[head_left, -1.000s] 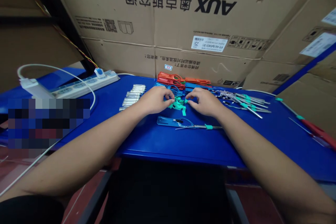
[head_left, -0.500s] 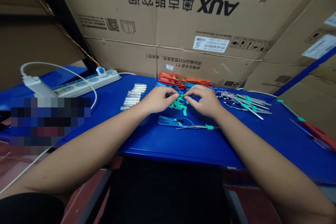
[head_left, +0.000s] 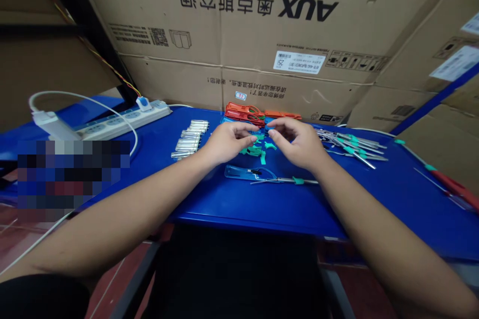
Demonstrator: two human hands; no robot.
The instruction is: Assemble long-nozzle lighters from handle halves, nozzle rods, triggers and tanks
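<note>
The right hand (head_left: pixel 295 143) has moved up and away from the green plastic bits (head_left: pixel 254 151). One green bit (head_left: pixel 270 145) now lies a little apart from the others. The left hand (head_left: pixel 226 142) stays close to them, with its fingers curled. On both hands, the grip is pressed together at the fingertips, near the blue plastic tools (head_left: pixel 226 120). I cannot tell if either hand is pinching something. The green bits lie on the blue counter (head_left: pixel 299 209), just below the hands. A flat blue tool (head_left: pixel 239 173) lies nearer the person. Orange tools (head_left: pixel 243 113) lie farther back. The big cardboard box (head_left: pixel 239 60) shows "AUX" upside down, and its white label (head_left: pixel 297 62) shows "25".
</note>
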